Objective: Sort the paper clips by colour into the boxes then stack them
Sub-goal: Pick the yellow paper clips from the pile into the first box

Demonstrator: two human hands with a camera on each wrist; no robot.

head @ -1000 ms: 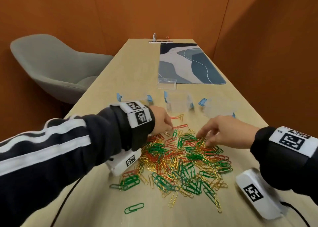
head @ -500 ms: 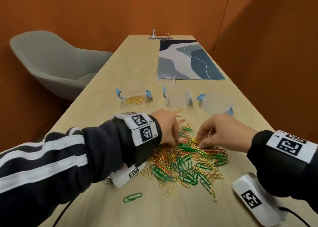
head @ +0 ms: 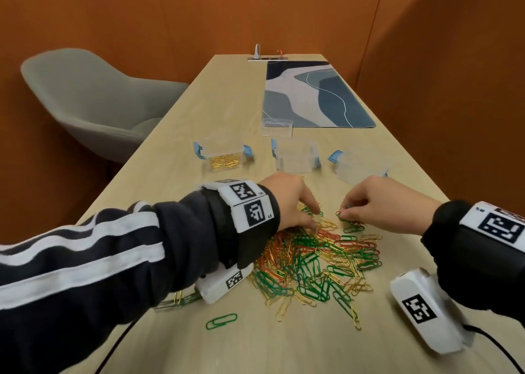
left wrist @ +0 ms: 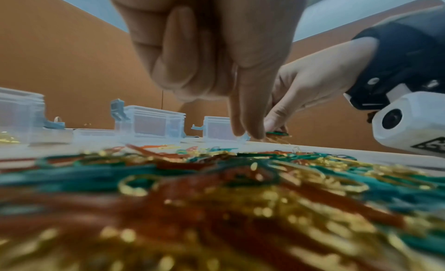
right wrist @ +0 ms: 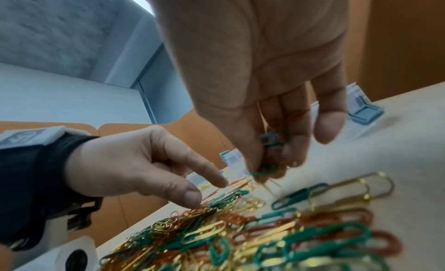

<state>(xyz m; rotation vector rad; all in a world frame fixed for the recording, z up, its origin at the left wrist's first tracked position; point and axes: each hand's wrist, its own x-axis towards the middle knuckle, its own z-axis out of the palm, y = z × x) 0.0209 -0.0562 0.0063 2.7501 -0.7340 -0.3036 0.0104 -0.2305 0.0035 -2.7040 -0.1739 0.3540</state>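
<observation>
A mixed pile of green, red and gold paper clips (head: 315, 260) lies on the wooden table (head: 227, 104). Behind it stand three clear boxes with blue latches: the left box (head: 224, 155) holds gold clips, while the middle box (head: 297, 158) and right box (head: 359, 166) look empty. My left hand (head: 316, 219) reaches into the pile's far edge, index finger and thumb (right wrist: 190, 197) stretched down and apart, other fingers curled. My right hand (head: 342, 213) pinches a small bunch of green clips (right wrist: 274, 140) just above the pile's far right edge.
A clear lid (head: 277, 126) lies behind the boxes, in front of a blue patterned desk mat (head: 315, 95). One green clip (head: 221, 321) lies alone near the front. A grey chair (head: 93, 104) stands left of the table. Orange walls close in on all sides.
My left hand has come back from the left box to the pile's far edge. My right hand has closed its fingers on green clips and raised them slightly.
</observation>
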